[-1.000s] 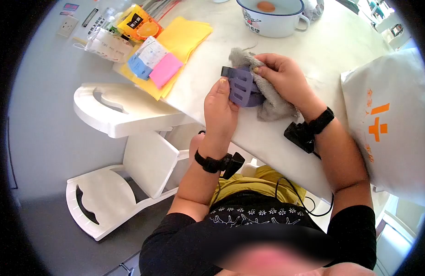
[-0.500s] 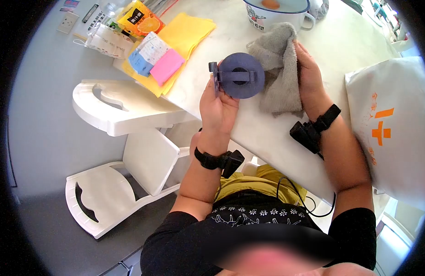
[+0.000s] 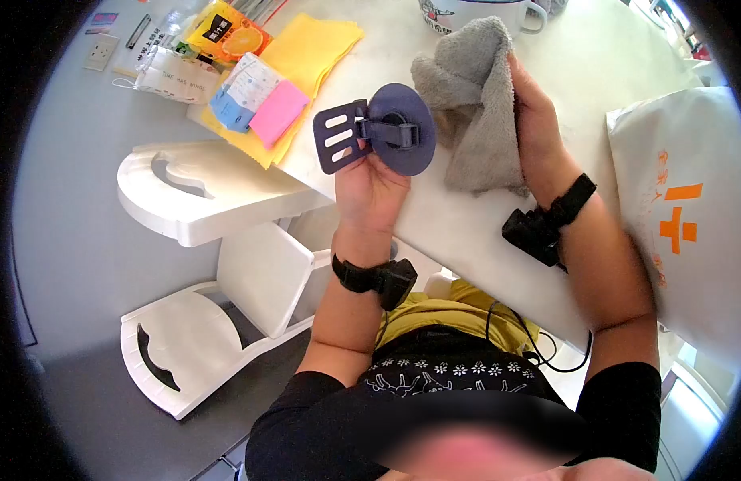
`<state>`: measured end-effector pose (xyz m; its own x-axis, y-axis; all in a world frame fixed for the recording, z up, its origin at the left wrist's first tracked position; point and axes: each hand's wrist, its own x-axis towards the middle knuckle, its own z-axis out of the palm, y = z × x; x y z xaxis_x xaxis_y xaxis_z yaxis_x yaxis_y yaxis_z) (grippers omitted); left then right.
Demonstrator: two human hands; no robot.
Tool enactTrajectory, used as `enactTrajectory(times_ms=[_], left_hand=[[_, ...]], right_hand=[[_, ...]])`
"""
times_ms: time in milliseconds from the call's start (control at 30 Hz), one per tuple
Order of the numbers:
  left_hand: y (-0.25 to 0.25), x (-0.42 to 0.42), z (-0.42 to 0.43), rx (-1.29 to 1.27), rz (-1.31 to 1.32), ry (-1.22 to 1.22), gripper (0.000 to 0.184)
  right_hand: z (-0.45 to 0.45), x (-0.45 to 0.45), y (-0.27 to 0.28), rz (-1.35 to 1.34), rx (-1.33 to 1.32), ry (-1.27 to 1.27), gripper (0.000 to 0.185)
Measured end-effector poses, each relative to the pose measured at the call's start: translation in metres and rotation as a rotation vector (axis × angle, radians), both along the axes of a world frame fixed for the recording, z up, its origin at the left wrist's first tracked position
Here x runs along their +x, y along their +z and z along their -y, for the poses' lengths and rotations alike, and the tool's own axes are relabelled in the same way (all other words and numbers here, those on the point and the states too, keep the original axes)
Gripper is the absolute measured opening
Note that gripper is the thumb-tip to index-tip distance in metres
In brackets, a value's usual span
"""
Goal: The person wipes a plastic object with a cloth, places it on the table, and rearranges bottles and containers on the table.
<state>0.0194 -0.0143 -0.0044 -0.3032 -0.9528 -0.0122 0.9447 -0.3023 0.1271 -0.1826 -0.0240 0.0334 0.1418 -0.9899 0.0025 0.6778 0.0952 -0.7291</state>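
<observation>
A dark blue plastic piece (image 3: 401, 120), with a round disc and a slotted plate joined to it, is held up over the table edge by my left hand (image 3: 372, 188). Its fingers are closed on the piece from below, mostly hidden behind it. To the right, my right hand (image 3: 539, 132) holds a grey cloth (image 3: 478, 112), which hangs in folds between thumb and hidden fingers. Disc and cloth are close together, with a narrow gap between them. Behind the cloth, a white enamel mug (image 3: 498, 14) with a dark rim is partly out of view.
Yellow cloth (image 3: 322, 48), pink and blue packets (image 3: 278, 114) and an orange pouch (image 3: 228, 34) lie at the table's left. A white bag (image 3: 683, 200) with orange print stands at the right. A white chair (image 3: 202, 192) is beside the table (image 3: 442, 228).
The cloth has come off the blue piece, and my right hand has moved right with it. My left hand has turned the piece and shifted left, so disc and slotted plate both show.
</observation>
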Motion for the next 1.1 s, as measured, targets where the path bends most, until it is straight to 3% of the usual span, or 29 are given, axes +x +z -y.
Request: enactTrajectory(times_ms=[233, 333, 433, 533, 567, 633, 700, 833, 933, 1067, 1100], left_hand=[[-0.002, 0.005, 0.0, -0.045, -0.219, -0.167, 0.033], [0.0, 0.002, 0.0, -0.109, -0.19, -0.177, 0.036], [0.007, -0.002, 0.0, -0.167, -0.137, -0.283, 0.038], [0.003, -0.001, -0.001, -0.106, -0.038, -0.376, 0.042], [0.003, -0.002, -0.003, -0.093, 0.054, -0.429, 0.043], [0.001, -0.003, -0.002, -0.082, -0.005, -0.51, 0.044], [0.0, -0.004, 0.0, -0.106, 0.015, -0.562, 0.045], [0.002, -0.007, -0.001, -0.111, 0.116, -0.518, 0.049], [0.011, -0.005, -0.005, -0.158, 0.265, -0.59, 0.057], [0.003, -0.017, -0.006, -0.304, 0.263, -0.501, 0.07], [0.004, -0.022, -0.01, -0.353, 0.463, -0.261, 0.076]], right_hand=[[0.0, 0.002, -0.001, 0.085, 0.03, 0.021, 0.052], [0.002, 0.002, -0.002, 0.168, 0.014, 0.014, 0.043], [0.006, 0.001, -0.007, 0.118, 0.018, 0.005, 0.053], [0.007, -0.001, -0.01, 0.133, -0.028, 0.021, 0.041], [0.005, 0.0, -0.01, 0.08, -0.047, 0.002, 0.039], [0.002, 0.004, -0.005, 0.023, -0.069, -0.016, 0.037], [-0.002, 0.007, -0.002, -0.382, -0.276, -0.045, 0.038], [0.005, 0.001, -0.002, -0.516, -0.213, 0.156, 0.036], [0.003, 0.002, -0.001, -0.547, -0.244, -0.02, 0.026], [0.001, 0.002, 0.002, -0.61, -0.27, -0.254, 0.022], [-0.001, 0.002, 0.004, -0.587, -0.253, -0.318, 0.023]])
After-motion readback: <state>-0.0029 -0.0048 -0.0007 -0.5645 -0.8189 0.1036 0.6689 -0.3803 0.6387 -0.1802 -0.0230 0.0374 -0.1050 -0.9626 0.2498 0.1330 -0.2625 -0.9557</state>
